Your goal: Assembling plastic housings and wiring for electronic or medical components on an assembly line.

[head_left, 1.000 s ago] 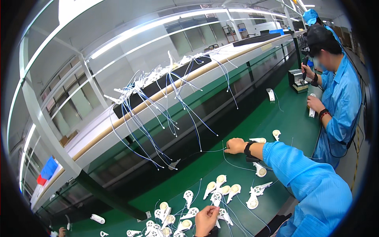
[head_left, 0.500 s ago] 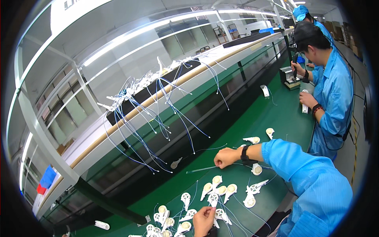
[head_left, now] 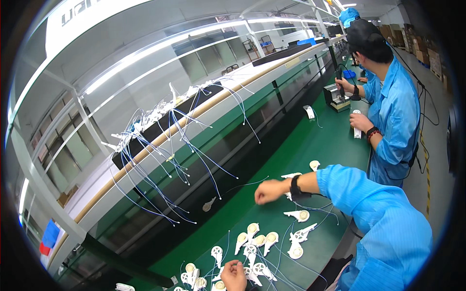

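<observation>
My right hand [head_left: 272, 192], a black band at its wrist, hovers over the green table [head_left: 242, 206]; its fingers are curled and blurred, and what they hold, if anything, does not show. Nearest it, by the forearm, lies a white plastic part with a round cream disc [head_left: 297, 215]. My left hand [head_left: 234, 277] is low in the picture with fingers bent together, their tips partly hidden. Beside it is a cluster of similar white parts, among them a spoked-wheel piece [head_left: 250, 251] and a disc piece [head_left: 271, 239]. Thin blue-grey wires trail from several.
Along the left runs a raised shelf [head_left: 194, 115] with a wooden edge, a bundle of blue and white wires [head_left: 179, 131] hanging over it. At the right a co-worker in blue [head_left: 393, 106] holds a black tool over a small fixture [head_left: 336, 98]. A grey post [head_left: 48, 194] stands left.
The view has shifted. My left hand has come away from the spoked white part it was touching. The pale strip at my right hand is no longer visible, and that hand is now blurred.
</observation>
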A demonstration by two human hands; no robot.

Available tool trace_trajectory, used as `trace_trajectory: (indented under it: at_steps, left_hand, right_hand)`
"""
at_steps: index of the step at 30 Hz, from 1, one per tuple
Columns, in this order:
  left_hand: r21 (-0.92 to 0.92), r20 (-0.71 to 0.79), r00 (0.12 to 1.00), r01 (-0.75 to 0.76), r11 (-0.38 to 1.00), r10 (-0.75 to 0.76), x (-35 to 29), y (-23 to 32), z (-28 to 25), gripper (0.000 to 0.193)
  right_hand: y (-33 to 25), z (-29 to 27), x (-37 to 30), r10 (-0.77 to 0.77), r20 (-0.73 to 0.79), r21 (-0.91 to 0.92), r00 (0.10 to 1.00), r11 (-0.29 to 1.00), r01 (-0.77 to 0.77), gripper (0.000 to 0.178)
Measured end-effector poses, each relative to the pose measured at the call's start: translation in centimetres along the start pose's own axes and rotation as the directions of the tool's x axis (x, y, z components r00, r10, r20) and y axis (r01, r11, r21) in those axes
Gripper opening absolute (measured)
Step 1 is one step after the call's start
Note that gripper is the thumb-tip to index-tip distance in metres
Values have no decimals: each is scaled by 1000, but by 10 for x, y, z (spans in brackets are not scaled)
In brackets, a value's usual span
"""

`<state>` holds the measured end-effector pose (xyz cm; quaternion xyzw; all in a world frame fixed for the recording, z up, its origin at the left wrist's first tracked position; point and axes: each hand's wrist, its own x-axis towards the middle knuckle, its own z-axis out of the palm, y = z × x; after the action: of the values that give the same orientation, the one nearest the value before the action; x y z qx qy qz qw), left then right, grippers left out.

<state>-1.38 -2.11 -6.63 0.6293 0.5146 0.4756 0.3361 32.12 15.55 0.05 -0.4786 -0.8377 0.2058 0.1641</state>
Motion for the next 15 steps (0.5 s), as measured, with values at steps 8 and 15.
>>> trace_trajectory:
  at_steps: [8, 15]
  left_hand:
    - [77, 43, 998, 41, 996, -44, -3, 6, 2, 17]
    - [6, 56, 995, 81, 997, -81, -2, 5, 3, 15]
  right_hand:
    - [122, 3, 46, 550, -298, -395, 780, 672, -626, 34]
    - [128, 3, 59, 585, -265, -368, 767, 673, -641, 24]
